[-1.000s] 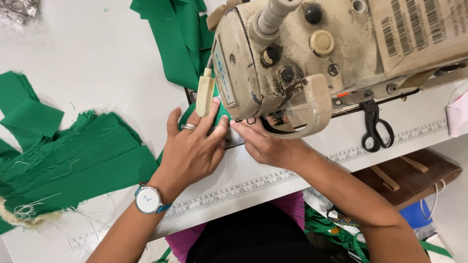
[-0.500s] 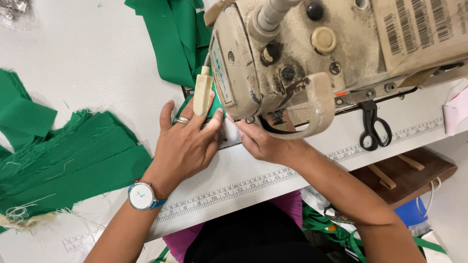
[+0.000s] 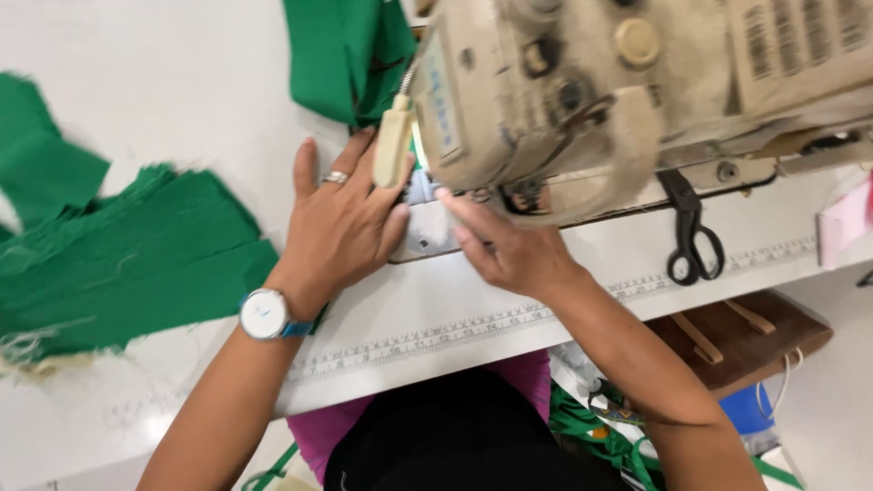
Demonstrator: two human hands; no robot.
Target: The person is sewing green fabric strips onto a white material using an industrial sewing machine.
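Your left hand (image 3: 341,223) lies flat on the white table (image 3: 164,109), just left of the big sewing machine (image 3: 582,100), with fingers spread wide and holding nothing. Your right hand (image 3: 505,245) sits under the front of the sewing machine, fingers stretched toward its needle; you cannot tell if they pinch anything. Green cloth (image 3: 341,55) runs out behind the sewing machine. A green cloth pile (image 3: 127,255) lies far left of it. Black scissors (image 3: 691,236) hang at its front.
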